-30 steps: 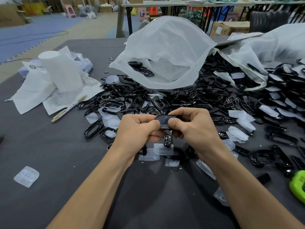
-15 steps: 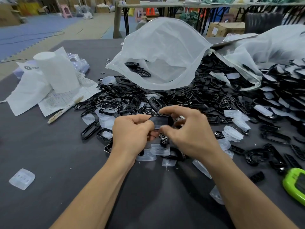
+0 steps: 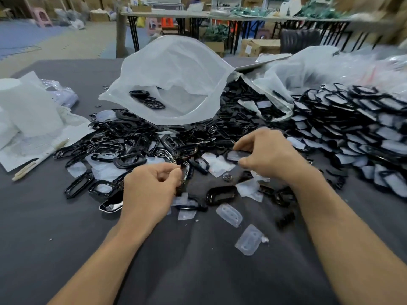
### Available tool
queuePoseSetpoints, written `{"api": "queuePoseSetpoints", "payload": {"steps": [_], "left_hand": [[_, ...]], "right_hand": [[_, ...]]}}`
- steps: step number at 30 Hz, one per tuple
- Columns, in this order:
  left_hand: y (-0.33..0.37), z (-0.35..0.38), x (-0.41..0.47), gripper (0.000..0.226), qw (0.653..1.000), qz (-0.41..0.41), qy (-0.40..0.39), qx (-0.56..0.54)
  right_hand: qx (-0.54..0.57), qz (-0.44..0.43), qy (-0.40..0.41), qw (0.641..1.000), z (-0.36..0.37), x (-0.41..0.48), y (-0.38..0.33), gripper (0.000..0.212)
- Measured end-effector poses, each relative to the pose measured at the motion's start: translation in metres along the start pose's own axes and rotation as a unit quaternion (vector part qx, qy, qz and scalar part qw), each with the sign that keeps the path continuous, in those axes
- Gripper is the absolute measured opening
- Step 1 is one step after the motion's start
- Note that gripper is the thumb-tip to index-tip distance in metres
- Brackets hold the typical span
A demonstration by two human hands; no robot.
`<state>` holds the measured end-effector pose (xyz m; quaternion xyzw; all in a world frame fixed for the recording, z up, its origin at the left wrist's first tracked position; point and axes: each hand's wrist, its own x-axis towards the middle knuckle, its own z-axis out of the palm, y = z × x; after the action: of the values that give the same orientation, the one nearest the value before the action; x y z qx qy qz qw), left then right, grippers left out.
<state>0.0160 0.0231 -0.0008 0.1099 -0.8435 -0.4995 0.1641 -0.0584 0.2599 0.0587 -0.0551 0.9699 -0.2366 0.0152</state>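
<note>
- A second earlier both hands had met at the middle of the frame around one black piece; now they were apart, the left hand (image 3: 152, 190) lower and left of centre, the right hand (image 3: 268, 155) higher and right of centre
- The left hand's thumb and forefinger were curled and pinched a thin black frame (image 3: 184, 171), held on edge at the near fringe of the heap of black parts (image 3: 132, 142)
- The right hand's fingers were clenched around a black cover (image 3: 237, 155) with a pale face, held over the heap just right of centre
- The white bag (image 3: 171, 80) lay open in the upper middle as before, a few black parts in its mouth
- The paper roll (image 3: 28, 106), whole in the earlier frames, was cut off by the left edge; the pen (image 3: 39, 159) lay below it on the table (image 3: 66, 238)
- The frame's lower end was hidden behind the left fingers, and the cover's right end sat inside the right hand
- The rows of parts (image 3: 352, 128) at the right and the far room were smeared by blur, so single pieces there were hard to make out
- A clear pad (image 3: 250, 239) lay on the table below centre, between the forearms
</note>
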Motion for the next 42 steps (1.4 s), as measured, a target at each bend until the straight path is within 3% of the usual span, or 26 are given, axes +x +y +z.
{"api": "queuePoseSetpoints", "payload": {"steps": [5, 11, 16, 23, 28, 32, 35, 38, 42], "left_hand": [[0.006, 0.005, -0.006, 0.013, 0.982, 0.050, 0.048, 0.175], [0.005, 0.007, -0.006, 0.020, 0.979, 0.041, 0.057, 0.191], [0.002, 0.007, -0.003, 0.023, 0.977, 0.034, 0.066, 0.201], [-0.009, 0.004, 0.003, 0.011, 0.968, 0.106, 0.078, 0.212], [-0.020, -0.005, 0.016, 0.024, 0.944, 0.136, 0.051, 0.297], [-0.021, -0.005, 0.020, 0.034, 0.936, 0.129, -0.005, 0.328], [-0.021, -0.004, 0.022, 0.030, 0.948, 0.121, -0.004, 0.294], [-0.019, -0.007, 0.022, 0.022, 0.974, 0.078, 0.027, 0.210], [-0.016, -0.012, 0.020, 0.029, 0.990, 0.039, 0.052, 0.128]], "right_hand": [[-0.133, 0.099, -0.008, 0.986, -0.044, 0.024, 0.067, 0.026], [-0.093, 0.152, 0.040, 0.983, -0.047, 0.029, 0.101, 0.032], [-0.092, 0.094, 0.085, 0.988, -0.032, 0.025, 0.072, 0.042], [-0.038, 0.019, -0.021, 0.999, 0.017, 0.027, 0.014, 0.037], [-0.029, 0.035, 0.032, 0.998, 0.038, 0.029, -0.002, 0.026], [0.088, 0.007, 0.121, 0.989, 0.058, 0.020, -0.027, 0.022], [0.235, -0.039, 0.145, 0.960, 0.076, 0.012, -0.051, 0.019], [0.367, -0.018, 0.110, 0.924, 0.092, 0.008, -0.061, 0.011], [0.500, 0.010, 0.032, 0.865, 0.099, 0.003, -0.059, 0.016]]}}
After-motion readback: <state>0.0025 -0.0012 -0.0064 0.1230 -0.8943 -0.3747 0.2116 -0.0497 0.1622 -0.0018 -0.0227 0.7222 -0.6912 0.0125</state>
